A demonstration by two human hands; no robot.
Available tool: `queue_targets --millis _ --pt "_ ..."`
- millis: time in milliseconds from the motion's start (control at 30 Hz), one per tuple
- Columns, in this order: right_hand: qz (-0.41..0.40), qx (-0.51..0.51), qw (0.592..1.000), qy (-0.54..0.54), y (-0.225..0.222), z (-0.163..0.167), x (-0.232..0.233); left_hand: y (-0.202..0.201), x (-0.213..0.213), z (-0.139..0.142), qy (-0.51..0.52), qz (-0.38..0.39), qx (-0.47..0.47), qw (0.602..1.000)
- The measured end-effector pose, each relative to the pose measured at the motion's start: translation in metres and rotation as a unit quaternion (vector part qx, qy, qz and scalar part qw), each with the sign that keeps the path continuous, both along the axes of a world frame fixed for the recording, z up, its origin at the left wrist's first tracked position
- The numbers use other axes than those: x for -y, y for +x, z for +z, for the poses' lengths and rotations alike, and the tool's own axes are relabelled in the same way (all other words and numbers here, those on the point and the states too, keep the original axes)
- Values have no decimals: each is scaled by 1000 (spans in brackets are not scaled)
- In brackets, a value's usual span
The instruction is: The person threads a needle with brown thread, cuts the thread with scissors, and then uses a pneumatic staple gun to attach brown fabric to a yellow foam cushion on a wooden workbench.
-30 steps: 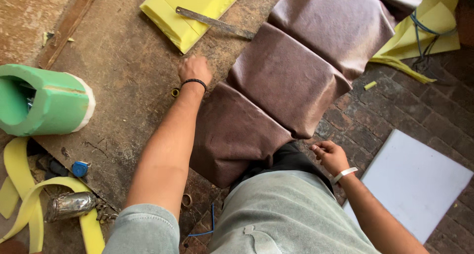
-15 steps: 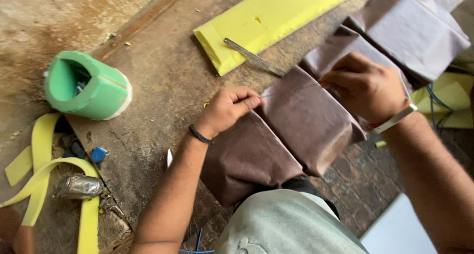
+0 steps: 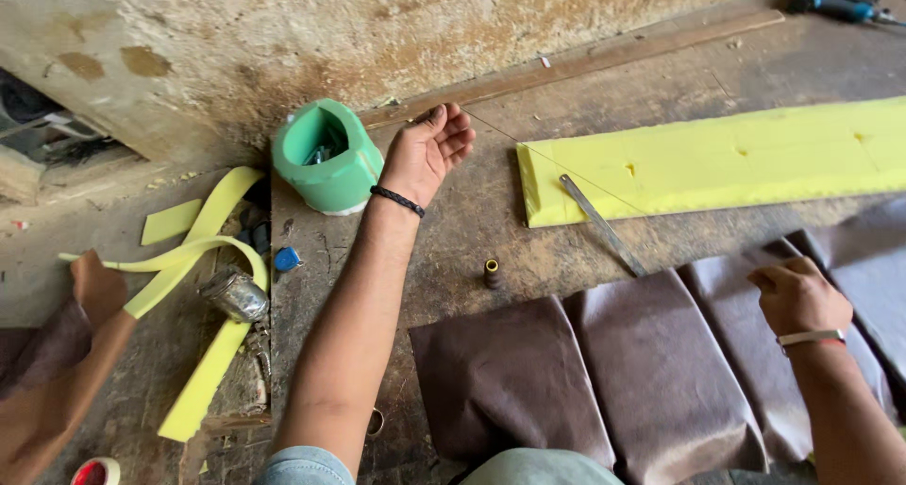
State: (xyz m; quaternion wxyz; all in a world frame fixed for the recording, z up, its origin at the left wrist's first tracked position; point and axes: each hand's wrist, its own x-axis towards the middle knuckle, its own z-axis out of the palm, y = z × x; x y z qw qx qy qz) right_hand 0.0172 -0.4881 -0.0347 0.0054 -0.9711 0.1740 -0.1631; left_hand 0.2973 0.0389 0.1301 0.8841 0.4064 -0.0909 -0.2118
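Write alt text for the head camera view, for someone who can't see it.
Seen from above, a person's left hand reaches across a worn wooden workbench beside a green foam cup, drawing a thin thread taut, while the right hand rests on padded brown leatherette. A long yellow foam slab, a metal ruler and a small thread spool lie between them.

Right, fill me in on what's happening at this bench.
A person works at a worn workbench. Their left hand is raised beside a green foam cup, seemingly pinching a thin thread that runs across the yellow foam strip. The right hand rests on padded brown leatherette. A metal ruler lies against the foam, a small thread spool nearby.
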Motion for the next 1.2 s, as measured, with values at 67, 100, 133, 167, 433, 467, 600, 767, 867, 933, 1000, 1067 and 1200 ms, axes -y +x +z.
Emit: queue_targets --millis 67,100,133,167,433,467,600,767,867,933,1000,1067,1200 --pt "-19 -42 999 0 4 -13 9 1 -7 -5 3 20 -12 1000" --pt "-18 -52 998 4 5 -18 12 1 -8 -7 4 28 -19 999" --pt "-18 -62 998 8 6 -22 13 0 -10 -9 6 35 -20 999" --pt "-19 -73 997 13 8 -24 13 -1 -12 -12 9 41 -21 999" --pt "25 -305 951 48 56 3 -43 -31 -6 8 160 84 59 982" --pt "66 -306 950 23 64 20 -58 -39 -2 16 243 89 105 960" --pt "213 -106 810 536 114 96 -167 -83 28 47 484 38 301 821" --pt "482 -133 531 684 171 171 -302 -103 28 77 456 198 629 598" --pt "399 -250 477 742 180 192 -324 -102 -46 80 530 268 627 504" --pt "368 -259 476 756 186 197 -317 -119 -104 61 622 231 553 504" --pt "361 -251 477 761 195 194 -308 -136 -156 31 679 242 485 495" --pt "352 -246 473 769 207 186 -300 -156 -201 -2 724 272 376 511" --pt "332 -256 485 768 225 166 -291 -183 -288 -47 371 537 42 757"
